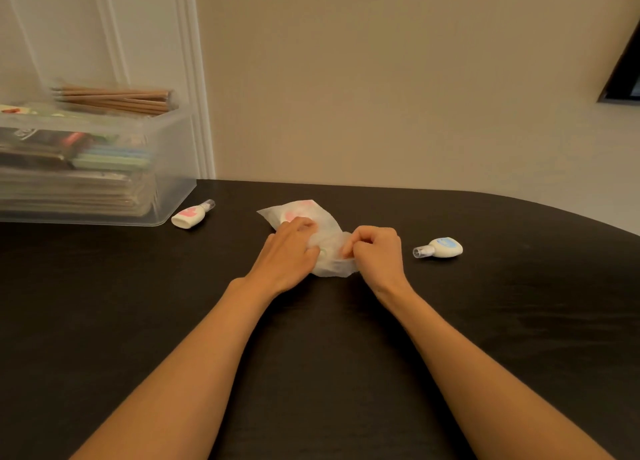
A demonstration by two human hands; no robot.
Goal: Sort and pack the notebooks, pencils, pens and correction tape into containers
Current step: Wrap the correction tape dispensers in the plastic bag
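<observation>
Two hands: I see both on one translucent pouch [304,210] at the middle of the desk [485,321]. The left hand [289,252] is bent over its body and grips it, and the right hand [375,252] is curled tight, pinching the near end.
Why held so: I judge one hand steadies the soft bag while the other works its mouth. Whether it is being opened or closed I cannot tell.
Inside the pouch: a pink shape shows through the film, possibly a correction tape, though I cannot be sure.
Pink correction tape [192,214]: loose on the desk just beside the clear box's corner, its cap toward the wall.
Blue correction tape [440,248]: loose near the right hand but apart from it, probably awaiting the pouch.
Clear box [173,162]: on the far left, against the wall.
Notebooks [69,196]: stacked flat at the bottom of the box, a sensible base for lighter things.
Pastel packs [110,156]: lying above the stack, too blurred to name.
Pencils [117,99]: a bundle laid across the top of the box.
Stage: late, by my judgement, since only the tapes remain outside a container.
</observation>
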